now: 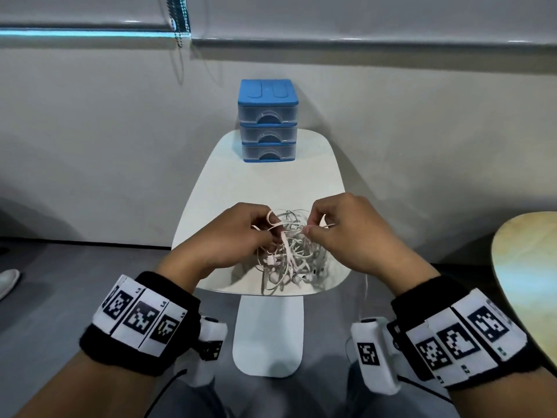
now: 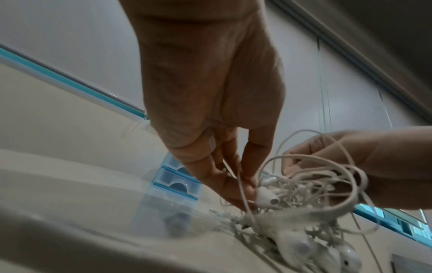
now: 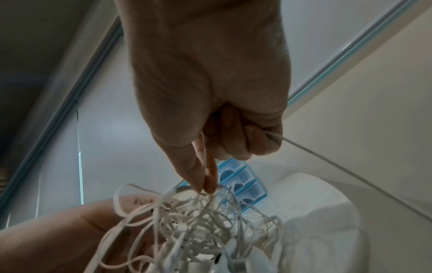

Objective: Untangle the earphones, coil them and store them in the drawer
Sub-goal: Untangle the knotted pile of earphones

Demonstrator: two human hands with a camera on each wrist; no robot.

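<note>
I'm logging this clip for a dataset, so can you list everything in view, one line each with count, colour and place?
earphones: one tangled bundle, white and pale pink, on the near end of the table, partly lifted between the hands
drawer unit: one, blue frame with three clear drawers, all closed, at the far end of the table
table: one, white, centre, against the wall
second tabletop: one, pale wood, at the right edge
blind cord: one, beaded, hanging at the upper left
shoe: one, white, on the floor at the left edge
left hand: one, pinching cable strands
right hand: one, pinching a cable strand
</note>
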